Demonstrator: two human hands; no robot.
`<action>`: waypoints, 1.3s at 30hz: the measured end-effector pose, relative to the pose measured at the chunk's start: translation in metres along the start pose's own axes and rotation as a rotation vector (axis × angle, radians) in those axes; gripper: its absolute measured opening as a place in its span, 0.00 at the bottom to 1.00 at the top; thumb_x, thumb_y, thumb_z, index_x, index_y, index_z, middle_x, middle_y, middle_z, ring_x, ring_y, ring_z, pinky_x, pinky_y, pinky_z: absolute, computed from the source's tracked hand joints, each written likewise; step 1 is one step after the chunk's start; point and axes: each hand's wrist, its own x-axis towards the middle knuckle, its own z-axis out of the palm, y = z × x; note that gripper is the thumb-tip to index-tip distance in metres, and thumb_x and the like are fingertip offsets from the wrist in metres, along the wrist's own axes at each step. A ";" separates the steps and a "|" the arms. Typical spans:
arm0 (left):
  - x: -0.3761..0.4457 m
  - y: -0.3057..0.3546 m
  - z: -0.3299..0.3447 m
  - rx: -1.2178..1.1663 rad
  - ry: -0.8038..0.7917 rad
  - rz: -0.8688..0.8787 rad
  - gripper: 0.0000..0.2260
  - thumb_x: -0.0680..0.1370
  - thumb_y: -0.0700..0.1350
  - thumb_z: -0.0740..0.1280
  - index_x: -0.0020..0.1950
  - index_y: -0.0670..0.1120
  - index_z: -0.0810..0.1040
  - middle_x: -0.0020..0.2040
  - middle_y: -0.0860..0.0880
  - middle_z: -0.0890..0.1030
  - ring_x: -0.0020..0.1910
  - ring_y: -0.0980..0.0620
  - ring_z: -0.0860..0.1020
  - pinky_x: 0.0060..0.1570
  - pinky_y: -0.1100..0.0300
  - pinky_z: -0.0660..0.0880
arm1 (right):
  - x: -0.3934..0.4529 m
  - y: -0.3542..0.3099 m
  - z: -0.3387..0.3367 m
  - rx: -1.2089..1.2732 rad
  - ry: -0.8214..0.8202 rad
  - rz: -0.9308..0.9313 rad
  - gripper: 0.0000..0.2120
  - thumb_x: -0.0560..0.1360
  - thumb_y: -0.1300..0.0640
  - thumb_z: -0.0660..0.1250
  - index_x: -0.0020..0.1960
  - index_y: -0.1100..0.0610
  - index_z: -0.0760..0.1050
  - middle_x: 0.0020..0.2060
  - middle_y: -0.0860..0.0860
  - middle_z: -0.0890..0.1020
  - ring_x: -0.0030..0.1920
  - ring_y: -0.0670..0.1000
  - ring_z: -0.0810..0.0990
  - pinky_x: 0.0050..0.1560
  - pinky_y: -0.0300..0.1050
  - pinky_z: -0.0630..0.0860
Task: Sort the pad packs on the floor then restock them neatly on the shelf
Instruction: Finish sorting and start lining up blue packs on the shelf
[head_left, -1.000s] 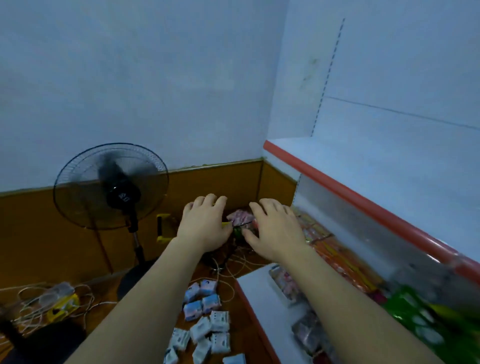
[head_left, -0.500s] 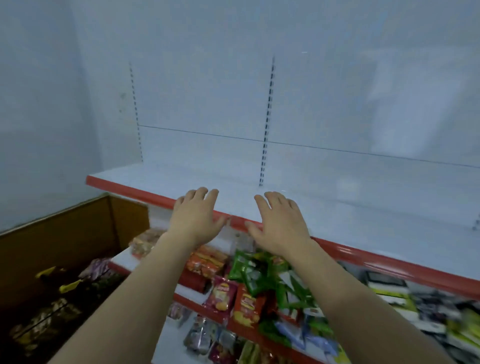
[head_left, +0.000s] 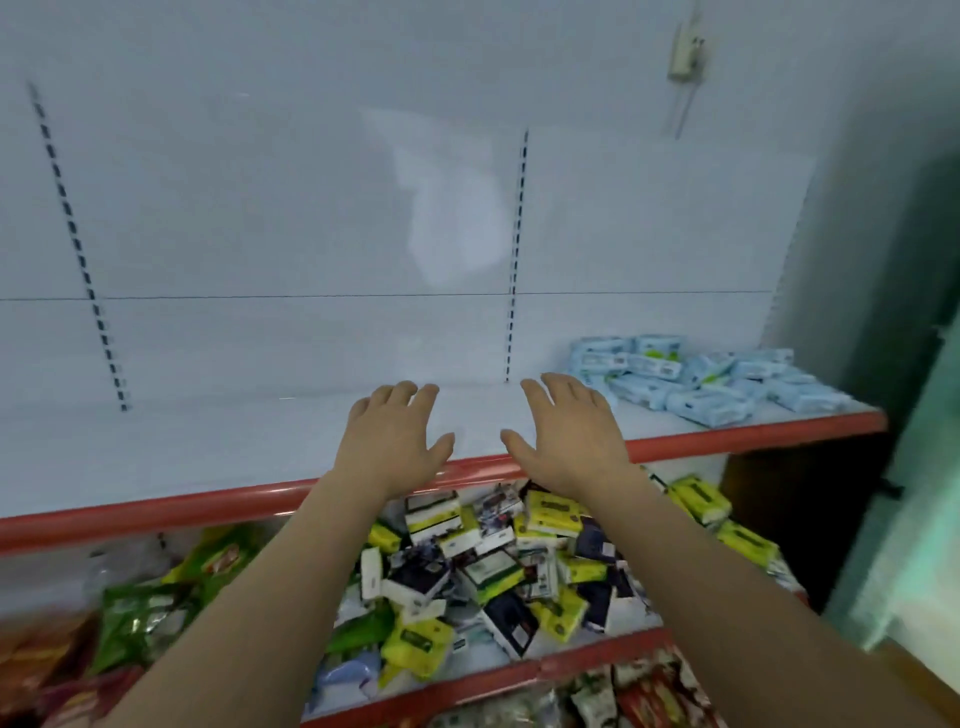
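Red-edged white shelf lies under both hands: left hand and right hand hover spread, palms down, holding nothing. Light-blue pad packs sit piled at its right end.

Your left hand and right hand reach out palm-down over the white shelf, fingers straight, holding nothing. Light-blue packs lie piled at the shelf's right end. Mixed packets crowd the shelf below.

light: cool, even, moderately bright | glare: pale patch on back panel | blur: soft throughout, smeared at edges | distortion: wide-angle bending of shelf
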 end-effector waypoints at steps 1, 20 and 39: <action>0.010 0.016 0.005 -0.020 -0.001 0.039 0.30 0.80 0.62 0.57 0.79 0.50 0.59 0.76 0.47 0.66 0.74 0.44 0.63 0.71 0.47 0.62 | -0.005 0.018 -0.001 -0.019 -0.007 0.041 0.34 0.81 0.37 0.54 0.80 0.54 0.55 0.77 0.57 0.61 0.78 0.59 0.57 0.76 0.59 0.56; 0.180 0.147 0.104 -0.105 -0.131 0.342 0.30 0.79 0.64 0.58 0.77 0.51 0.61 0.71 0.46 0.69 0.68 0.44 0.68 0.65 0.47 0.67 | 0.020 0.187 0.031 -0.163 -0.166 0.418 0.34 0.79 0.35 0.55 0.79 0.51 0.57 0.77 0.55 0.61 0.77 0.58 0.58 0.76 0.60 0.58; 0.308 0.169 0.196 -0.191 -0.538 0.114 0.41 0.62 0.70 0.74 0.67 0.54 0.64 0.59 0.53 0.72 0.59 0.49 0.70 0.59 0.51 0.72 | 0.236 0.286 0.156 -0.065 -0.183 -0.085 0.33 0.78 0.47 0.62 0.79 0.56 0.56 0.75 0.55 0.64 0.74 0.58 0.62 0.73 0.56 0.60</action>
